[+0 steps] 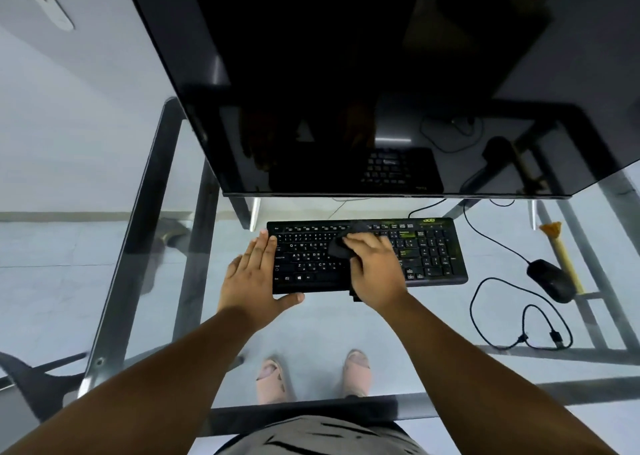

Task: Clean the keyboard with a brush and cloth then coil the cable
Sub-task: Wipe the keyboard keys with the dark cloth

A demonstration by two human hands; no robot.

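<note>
Head view: wiping the keyboard with a dark cloth on a glass desk.

Right hand closes over the cloth and presses it on the middle keys; left hand lies flat and spread on the keyboard's left end, steadying it. Judging by this, the cloth stage is under way, with the number pad side perhaps yet to be wiped. The brush lies off to the right, beside the mouse. The cable runs loose from the keyboard's back edge into slack loops at the right, so coiling remains. The mouse sits close to those loops, and the monitor overhangs the keyboard's far edge.
</note>
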